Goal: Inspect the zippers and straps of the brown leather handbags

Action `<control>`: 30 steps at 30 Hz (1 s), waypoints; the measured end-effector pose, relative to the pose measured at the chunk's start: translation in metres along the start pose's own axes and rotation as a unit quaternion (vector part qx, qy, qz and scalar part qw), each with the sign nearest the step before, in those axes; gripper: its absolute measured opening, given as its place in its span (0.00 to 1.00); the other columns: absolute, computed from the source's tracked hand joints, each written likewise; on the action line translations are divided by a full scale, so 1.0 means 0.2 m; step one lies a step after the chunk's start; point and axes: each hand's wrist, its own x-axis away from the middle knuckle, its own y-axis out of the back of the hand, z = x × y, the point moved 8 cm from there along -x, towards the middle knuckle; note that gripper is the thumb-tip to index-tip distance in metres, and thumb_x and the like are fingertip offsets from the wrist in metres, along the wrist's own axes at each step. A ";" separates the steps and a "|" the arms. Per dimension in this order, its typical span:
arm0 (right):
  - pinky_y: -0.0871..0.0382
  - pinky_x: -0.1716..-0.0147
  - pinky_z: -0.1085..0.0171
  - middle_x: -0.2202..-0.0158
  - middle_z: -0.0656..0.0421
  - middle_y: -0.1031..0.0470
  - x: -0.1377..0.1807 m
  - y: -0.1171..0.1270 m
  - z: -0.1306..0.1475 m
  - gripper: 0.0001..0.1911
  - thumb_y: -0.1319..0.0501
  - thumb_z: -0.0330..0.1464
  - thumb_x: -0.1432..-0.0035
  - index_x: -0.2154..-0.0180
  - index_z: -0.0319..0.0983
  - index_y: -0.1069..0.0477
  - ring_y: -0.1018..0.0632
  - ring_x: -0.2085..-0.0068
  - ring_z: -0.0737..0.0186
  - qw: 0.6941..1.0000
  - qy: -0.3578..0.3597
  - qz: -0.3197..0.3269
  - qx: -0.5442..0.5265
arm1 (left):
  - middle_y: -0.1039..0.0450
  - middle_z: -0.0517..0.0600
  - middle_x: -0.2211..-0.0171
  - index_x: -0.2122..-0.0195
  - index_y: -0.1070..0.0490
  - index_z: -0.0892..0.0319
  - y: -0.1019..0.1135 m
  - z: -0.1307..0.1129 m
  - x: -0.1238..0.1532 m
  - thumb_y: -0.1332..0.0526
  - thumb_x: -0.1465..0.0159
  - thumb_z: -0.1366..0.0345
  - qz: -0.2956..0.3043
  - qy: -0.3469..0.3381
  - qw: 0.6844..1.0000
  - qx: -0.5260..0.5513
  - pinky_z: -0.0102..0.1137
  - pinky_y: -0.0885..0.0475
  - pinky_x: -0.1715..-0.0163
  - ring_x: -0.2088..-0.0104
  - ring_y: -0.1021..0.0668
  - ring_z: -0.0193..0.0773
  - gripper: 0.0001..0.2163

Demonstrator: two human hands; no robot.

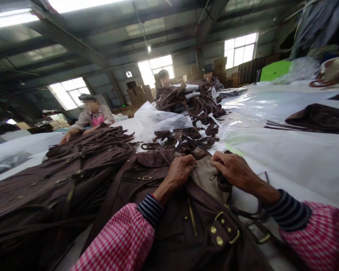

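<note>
A dark brown bag [169, 210] with brass-coloured buckles, studs and zips lies in front of me, its zipped mouth spread apart. Beige lining [205, 171] shows inside the opening. My left hand [182, 169] is closed in a pinch on the left edge of the mouth. On the opposite side, my right hand [234, 171] has its fingers curled and pressed to the lining's edge; the fingertips are partly hidden. A metal clasp [213, 177] hangs just below the right hand, beside a rolled brown strap [224, 184].
More brown fringed bags [81, 169] are piled at left, where a co-worker [94, 114] leans over them. A heap of wrapped straps [186, 101] stands ahead, with two people behind it. Plastic sheeting [248, 103] covers the white table at right, near another brown bag [322, 118].
</note>
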 end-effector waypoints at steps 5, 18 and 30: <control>0.44 0.69 0.63 0.73 0.60 0.26 0.03 0.03 0.03 0.06 0.43 0.34 0.37 0.66 0.42 0.29 0.27 0.70 0.59 0.999 0.003 -0.023 0.029 | 0.30 0.43 0.78 0.64 0.30 0.60 0.01 0.11 0.00 0.39 0.42 0.72 -0.080 0.072 0.989 0.098 0.24 0.33 0.77 0.78 0.26 0.32 0.05; 0.45 0.68 0.62 0.72 0.56 0.25 0.07 -0.02 0.16 0.08 0.44 0.30 0.35 0.68 0.40 0.29 0.24 0.68 0.56 0.974 0.102 -0.069 0.188 | 0.29 0.43 0.74 0.66 0.30 0.57 0.02 0.04 0.09 0.42 0.40 0.73 -0.191 0.038 0.973 0.121 0.24 0.33 0.73 0.75 0.25 0.31 0.05; 0.45 0.68 0.62 0.70 0.56 0.24 0.05 -0.07 0.15 0.08 0.43 0.31 0.34 0.67 0.40 0.29 0.23 0.66 0.55 0.979 0.088 -0.037 0.181 | 0.25 0.45 0.68 0.63 0.30 0.58 0.00 0.02 0.08 0.44 0.36 0.71 -0.175 0.034 0.983 0.039 0.25 0.29 0.68 0.72 0.24 0.31 0.05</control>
